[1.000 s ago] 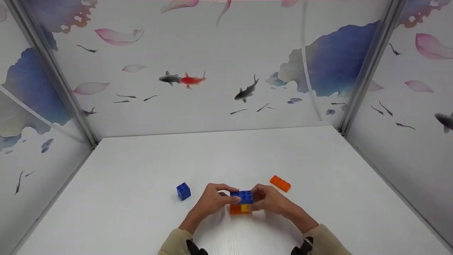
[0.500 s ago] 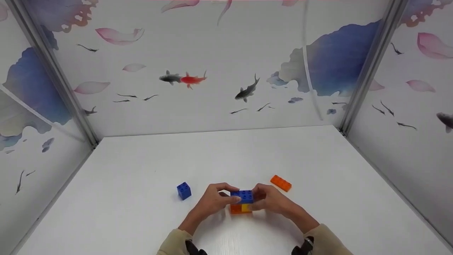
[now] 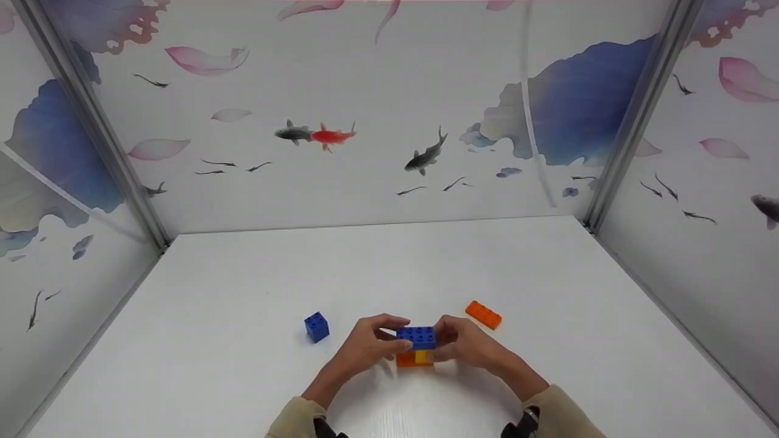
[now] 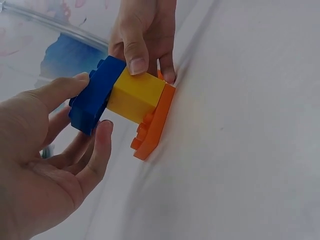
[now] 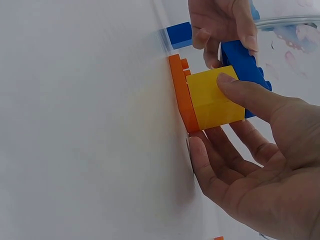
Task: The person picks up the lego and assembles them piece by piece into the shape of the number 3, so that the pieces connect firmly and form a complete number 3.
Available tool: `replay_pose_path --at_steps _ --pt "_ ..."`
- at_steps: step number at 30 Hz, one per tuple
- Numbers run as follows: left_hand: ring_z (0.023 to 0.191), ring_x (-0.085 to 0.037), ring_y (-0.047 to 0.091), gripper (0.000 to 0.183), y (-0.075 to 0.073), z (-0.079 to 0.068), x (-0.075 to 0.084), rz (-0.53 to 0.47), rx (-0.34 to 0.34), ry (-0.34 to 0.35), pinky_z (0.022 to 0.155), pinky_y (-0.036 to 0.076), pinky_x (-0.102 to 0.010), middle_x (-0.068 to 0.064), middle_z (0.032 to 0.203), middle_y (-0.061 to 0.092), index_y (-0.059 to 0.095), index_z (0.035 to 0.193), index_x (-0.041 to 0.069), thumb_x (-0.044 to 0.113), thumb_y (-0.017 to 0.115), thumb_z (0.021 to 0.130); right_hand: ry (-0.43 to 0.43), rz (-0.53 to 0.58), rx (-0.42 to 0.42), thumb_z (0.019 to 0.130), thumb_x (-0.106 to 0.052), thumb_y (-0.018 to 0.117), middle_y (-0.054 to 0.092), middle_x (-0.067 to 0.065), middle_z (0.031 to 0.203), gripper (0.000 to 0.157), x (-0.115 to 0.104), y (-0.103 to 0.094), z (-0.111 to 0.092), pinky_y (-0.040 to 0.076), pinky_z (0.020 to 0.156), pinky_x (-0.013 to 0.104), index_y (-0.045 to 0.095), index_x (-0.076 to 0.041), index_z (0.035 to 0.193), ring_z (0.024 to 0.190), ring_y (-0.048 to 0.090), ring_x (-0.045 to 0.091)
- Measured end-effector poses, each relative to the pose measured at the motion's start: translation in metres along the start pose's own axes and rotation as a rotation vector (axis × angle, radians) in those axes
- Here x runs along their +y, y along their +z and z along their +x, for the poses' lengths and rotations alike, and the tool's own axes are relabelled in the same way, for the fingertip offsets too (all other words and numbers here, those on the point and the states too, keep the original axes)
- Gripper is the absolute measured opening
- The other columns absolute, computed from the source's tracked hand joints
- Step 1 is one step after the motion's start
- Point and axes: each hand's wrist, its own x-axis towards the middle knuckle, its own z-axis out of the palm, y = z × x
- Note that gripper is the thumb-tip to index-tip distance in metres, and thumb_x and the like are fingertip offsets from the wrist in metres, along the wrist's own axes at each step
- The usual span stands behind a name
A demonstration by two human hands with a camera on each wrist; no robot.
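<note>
A small stack stands in front of me: an orange studded plate at the bottom, a yellow brick on its right half, and a long blue brick on top, overhanging leftward. My right hand pinches the yellow brick, thumb on its near face, as the right wrist view shows. Around the overhanging end of the blue brick, my left hand has its thumb and fingers spread. The left thumb tip is right at the brick's edge, and the index finger sits slightly off it in the head view.
A separate blue brick lies left of the left hand on the white table. Beyond the right hand lies a loose orange plate. Printed panels with metal corner posts enclose the back and sides.
My left fingers have loosened from the blue brick, the index finger lifting slightly away and the thumb drawing back left. The right hand and the stack stay in place.
</note>
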Motion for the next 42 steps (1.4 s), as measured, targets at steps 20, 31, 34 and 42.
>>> replay_pose_path --at_steps 20,31,34,42 --pt "0.115 -0.029 0.066 0.038 -0.06 -0.032 0.007 0.219 0.373 0.138 0.102 0.054 -0.048 -0.014 0.122 0.07 0.067 0.126 0.011 0.022 0.075 0.09 0.064 0.017 0.006 0.082 -0.016 0.082 0.07 0.006 0.112 0.032 -0.001 0.003 0.001 0.057 0.093 0.036 0.064 -0.009 0.107 0.1 0.062 0.019" --pt "0.129 -0.035 0.056 0.045 -0.096 -0.045 -0.017 0.281 0.485 0.002 0.109 0.047 -0.052 -0.014 0.137 0.062 0.064 0.13 0.008 0.018 0.076 0.089 0.044 0.031 0.005 0.083 -0.016 0.081 0.07 0.007 0.109 0.031 -0.001 0.002 0.001 0.057 0.087 0.031 0.063 -0.007 0.106 0.096 0.062 0.019" --pt "0.13 -0.036 0.055 0.047 -0.1 -0.046 -0.023 0.28 0.479 -0.034 0.109 0.047 -0.051 -0.016 0.139 0.06 0.063 0.132 0.006 0.017 0.077 0.088 0.055 0.032 0.006 0.083 -0.017 0.082 0.07 0.006 0.111 0.031 -0.001 0.003 0.002 0.057 0.09 0.032 0.063 -0.007 0.107 0.097 0.062 0.019" --pt "0.13 -0.04 0.054 0.057 -0.1 -0.042 -0.031 0.276 0.459 -0.077 0.106 0.05 -0.051 -0.021 0.14 0.057 0.059 0.137 0.005 0.012 0.079 0.085 0.063 0.022 0.005 0.083 -0.018 0.082 0.069 0.006 0.111 0.031 -0.002 0.002 0.001 0.056 0.09 0.032 0.063 -0.008 0.107 0.098 0.061 0.02"
